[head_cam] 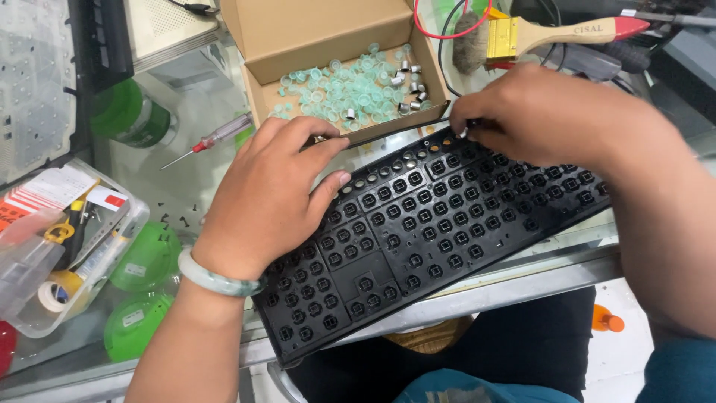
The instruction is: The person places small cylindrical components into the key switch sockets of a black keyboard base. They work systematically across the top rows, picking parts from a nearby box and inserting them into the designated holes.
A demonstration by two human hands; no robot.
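Note:
A black keyboard frame with all keycaps off lies tilted across the glass table edge, rows of square switch sockets showing. My left hand, with a pale green bangle on the wrist, rests flat on the frame's left part with its fingertips at the upper edge. My right hand has its fingers pinched together at the frame's top edge, on something small that I cannot make out. Just behind the frame stands an open cardboard box holding several pale green rubber domes and a few small metal pieces.
A red-handled screwdriver lies on the glass left of the box. A paintbrush and cables sit at the back right. A clear plastic tub of tools stands at the left, with green round lids under the glass.

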